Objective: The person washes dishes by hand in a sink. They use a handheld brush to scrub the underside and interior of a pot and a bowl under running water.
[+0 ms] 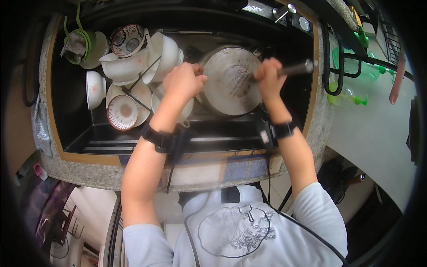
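A metal pan (232, 80) is tipped bottom up over the black sink (227, 128), its stained base turned towards me. My right hand (271, 78) is closed around its handle (297, 68), close to the pan's body; hand and handle are blurred by motion. At the opposite side, my left hand (185, 80) has its fingers curled at the pan's edge. What those fingers grip there is partly hidden. Left of that hand stand a large white bowl (163, 56) on its side and a white footed bowl (125, 66). Under my left forearm lies a white ladle or spoon (183, 118).
More dishes crowd the sink's left: a small bowl (95, 90), a patterned bowl (128, 40), a ribbed dish (122, 111) and a green strainer holder (78, 46). Above the sink is a faucet lever (284, 13). Spray bottles (347, 91) stand right. Cables hang from both wrists.
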`<state>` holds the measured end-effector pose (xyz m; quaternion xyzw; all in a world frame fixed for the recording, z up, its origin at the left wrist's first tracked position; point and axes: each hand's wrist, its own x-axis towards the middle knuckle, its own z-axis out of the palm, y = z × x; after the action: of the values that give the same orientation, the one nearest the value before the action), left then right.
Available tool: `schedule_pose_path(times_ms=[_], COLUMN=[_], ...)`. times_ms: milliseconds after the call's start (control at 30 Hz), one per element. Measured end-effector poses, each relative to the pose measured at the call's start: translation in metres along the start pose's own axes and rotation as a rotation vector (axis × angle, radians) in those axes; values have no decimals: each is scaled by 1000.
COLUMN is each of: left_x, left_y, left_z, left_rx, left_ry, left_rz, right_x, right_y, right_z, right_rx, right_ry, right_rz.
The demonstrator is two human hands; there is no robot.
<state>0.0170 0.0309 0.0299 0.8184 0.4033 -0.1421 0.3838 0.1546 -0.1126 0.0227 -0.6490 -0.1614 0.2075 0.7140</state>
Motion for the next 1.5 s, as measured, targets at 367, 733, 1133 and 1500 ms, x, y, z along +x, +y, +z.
schedule_pose_path(times_ms=[367, 733, 1133, 1500], left_x=[0, -2, -3, -6], left_y=[2, -2, 7, -27], left_z=[-7, 1, -8, -23], left_rx=[-19, -6, 14, -320], left_ry=[-51, 38, -53, 253], left_rz=[-28, -30, -43, 211], right_x=[-23, -41, -36, 25], right_y=[10, 14, 15, -51], right_z=[-8, -15, -3, 40], right_rx=[138, -174, -255, -571], right_ry=[-119, -148, -177, -334], right_rz=[10, -154, -150, -327])
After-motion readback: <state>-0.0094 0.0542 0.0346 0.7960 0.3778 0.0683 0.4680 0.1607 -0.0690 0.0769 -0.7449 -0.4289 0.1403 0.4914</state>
